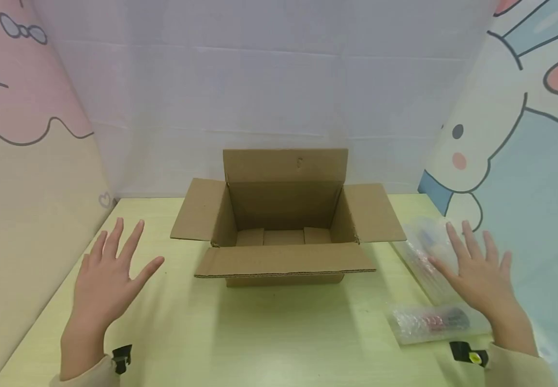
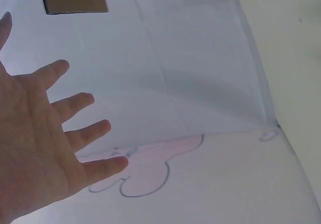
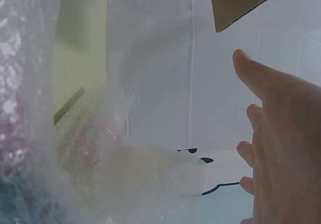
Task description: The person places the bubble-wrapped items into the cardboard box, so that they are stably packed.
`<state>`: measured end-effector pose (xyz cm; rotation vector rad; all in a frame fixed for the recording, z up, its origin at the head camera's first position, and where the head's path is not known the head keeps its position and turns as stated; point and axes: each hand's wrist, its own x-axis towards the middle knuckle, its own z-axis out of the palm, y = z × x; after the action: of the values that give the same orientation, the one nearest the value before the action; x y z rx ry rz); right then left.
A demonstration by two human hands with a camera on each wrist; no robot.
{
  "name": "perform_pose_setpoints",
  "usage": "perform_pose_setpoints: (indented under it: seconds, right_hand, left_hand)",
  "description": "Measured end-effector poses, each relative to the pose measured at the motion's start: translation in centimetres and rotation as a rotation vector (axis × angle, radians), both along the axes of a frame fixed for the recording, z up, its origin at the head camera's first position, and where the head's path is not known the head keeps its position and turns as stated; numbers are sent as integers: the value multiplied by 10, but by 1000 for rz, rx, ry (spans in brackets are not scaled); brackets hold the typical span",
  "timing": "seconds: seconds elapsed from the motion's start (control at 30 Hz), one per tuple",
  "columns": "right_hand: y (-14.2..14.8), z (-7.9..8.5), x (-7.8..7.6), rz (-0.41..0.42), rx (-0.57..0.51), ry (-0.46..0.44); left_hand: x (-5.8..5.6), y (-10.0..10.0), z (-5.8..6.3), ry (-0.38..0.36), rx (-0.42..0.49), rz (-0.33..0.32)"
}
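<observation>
A cardboard box (image 1: 284,260) stands in the middle of the table with its flaps spread outward and bare cardboard showing inside. Left of it, my left hand (image 1: 102,287) is held with fingers straight and spread, touching nothing; the left wrist view shows its bare palm (image 2: 35,148). My right hand (image 1: 484,279) is likewise spread on the far right, above bubble-wrapped things, and holds nothing. One bubble-wrapped bundle (image 1: 436,322) with red and dark contents lies nearest it. Behind that lies a larger bubble-wrapped bundle (image 1: 424,258), partly hidden by the hand, its contents blurred.
The pale yellow table (image 1: 279,333) meets a white sheet (image 1: 279,97) at the back. A printed panel (image 1: 22,177) with a pink figure rises at the left, and another panel (image 1: 540,215) with a white rabbit at the right. Box flaps (image 1: 373,212) jut toward the wrapped bundles.
</observation>
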<state>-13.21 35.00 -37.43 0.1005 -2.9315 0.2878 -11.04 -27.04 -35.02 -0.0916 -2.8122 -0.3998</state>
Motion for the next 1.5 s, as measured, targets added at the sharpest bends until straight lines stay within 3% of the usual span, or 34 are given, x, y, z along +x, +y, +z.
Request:
perform_pose_setpoints:
  seconds: [0.17, 0.33, 0.57, 0.83, 1.0, 1.27, 1.5]
  right_hand:
    - [0, 1, 5, 132, -78, 72]
    - [2, -3, 12, 294, -161, 128]
    - [1, -14, 27, 424, -232, 89]
    - [0, -20, 45, 499, -176, 123]
    - [3, -33, 52, 524, -166, 152]
    - [18, -59, 57, 510, -27, 221]
    - [25, -67, 56, 493, 87, 267]
  left_hand:
    - [1, 17, 23, 103, 47, -136]
    - [-5, 34, 45, 162, 44, -237]
    - [-17, 52, 62, 129, -8, -313]
    - [-28, 67, 59, -4, -35, -342]
    - [-33, 74, 55, -70, -60, -351]
    - [-39, 83, 48, -108, -99, -357]
    - [-40, 83, 35, -106, -113, -373]
